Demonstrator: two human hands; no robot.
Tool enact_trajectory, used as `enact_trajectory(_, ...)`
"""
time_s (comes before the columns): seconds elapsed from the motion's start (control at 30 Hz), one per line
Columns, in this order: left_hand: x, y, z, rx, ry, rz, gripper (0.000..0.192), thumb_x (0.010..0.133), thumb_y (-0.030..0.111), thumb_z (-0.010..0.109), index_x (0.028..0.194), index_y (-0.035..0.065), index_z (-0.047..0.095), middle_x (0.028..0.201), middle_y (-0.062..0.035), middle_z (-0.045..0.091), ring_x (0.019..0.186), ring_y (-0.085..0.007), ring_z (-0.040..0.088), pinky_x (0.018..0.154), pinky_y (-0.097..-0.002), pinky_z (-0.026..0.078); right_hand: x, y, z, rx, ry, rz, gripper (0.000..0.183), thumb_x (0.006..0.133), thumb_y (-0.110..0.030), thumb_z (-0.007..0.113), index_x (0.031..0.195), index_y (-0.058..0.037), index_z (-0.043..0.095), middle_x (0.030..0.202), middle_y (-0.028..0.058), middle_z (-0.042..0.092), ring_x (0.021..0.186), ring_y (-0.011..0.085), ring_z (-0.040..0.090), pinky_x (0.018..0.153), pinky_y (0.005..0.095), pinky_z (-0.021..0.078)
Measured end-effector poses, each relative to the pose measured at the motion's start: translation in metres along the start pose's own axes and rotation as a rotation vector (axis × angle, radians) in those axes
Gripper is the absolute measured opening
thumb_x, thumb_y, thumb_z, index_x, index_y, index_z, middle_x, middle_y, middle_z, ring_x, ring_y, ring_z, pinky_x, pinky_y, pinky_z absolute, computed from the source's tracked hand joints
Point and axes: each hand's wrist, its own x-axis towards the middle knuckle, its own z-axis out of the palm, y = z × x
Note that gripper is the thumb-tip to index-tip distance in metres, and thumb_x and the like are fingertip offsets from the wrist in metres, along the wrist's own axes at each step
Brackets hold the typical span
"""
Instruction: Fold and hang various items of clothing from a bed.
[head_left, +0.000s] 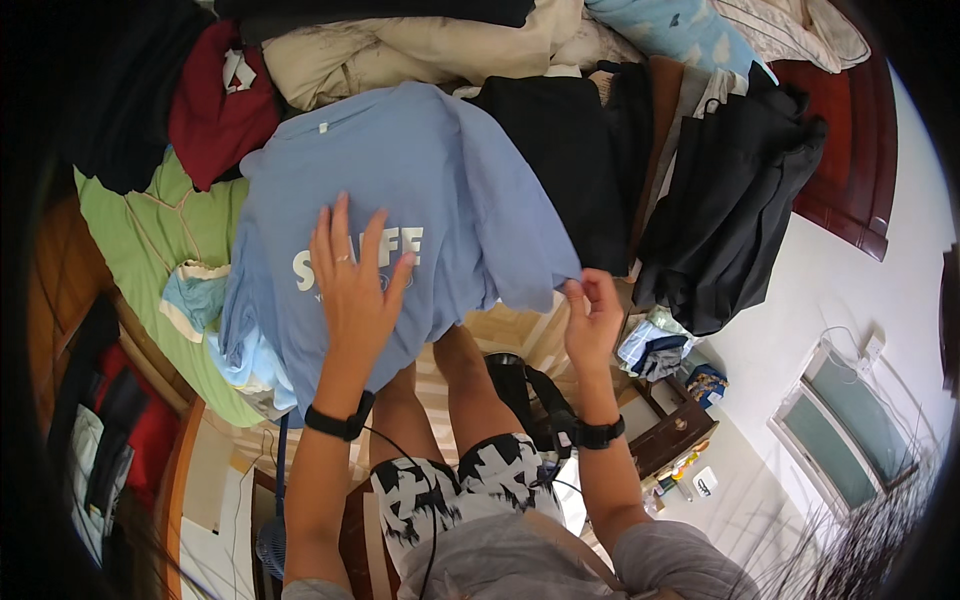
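Note:
A blue long-sleeved shirt (405, 172) with white printed lettering lies spread over a bed in front of me, its lower edge hanging towards my legs. Fingers spread, my left hand (356, 281) rests flat on the printed front of the shirt. My right hand (592, 315) pinches the cuff end of the sleeve that stretches to the right. Under and beside that sleeve lies a folded black garment (559, 165). A pale blue garment (255, 371) shows partly beneath the shirt's left side.
Dark red clothing (221, 112) and a green cloth (112, 225) lie left; black garments (720, 195) are piled right. A beige blanket (420, 45) crosses the far side. A dark wooden drawer unit (679, 431) and a blue fan (271, 544) stand on the floor.

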Motion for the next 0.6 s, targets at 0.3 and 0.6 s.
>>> enact_trajectory(0.3,0.033,0.034,0.036,0.107,-0.071,0.072,0.057,0.094,0.038,0.065,0.147,0.0214,0.053,0.164,-0.0221,0.022,0.149,-0.0502,0.016,0.117,-0.0686,0.008,0.03,-0.027,-0.062,1.383,-0.068,1.146,0.056,0.103,-0.046,0.055,0.137,-0.0017,0.053,0.131,0.0163,0.062,0.117,0.0331,0.061,0.104,0.0478,0.0488)
enact_trajectory(0.6,0.129,0.049,0.06,0.155,0.072,0.346,0.045,0.094,0.029,0.065,0.137,0.013,0.059,0.145,-0.0203,0.05,0.139,-0.0392,0.042,0.116,-0.0526,0.029,-0.008,0.007,-0.057,1.222,-0.072,0.749,0.053,0.096,-0.013,0.065,0.145,-0.0017,0.046,0.141,0.0123,0.057,0.13,0.0262,0.055,0.111,0.045,0.0406)
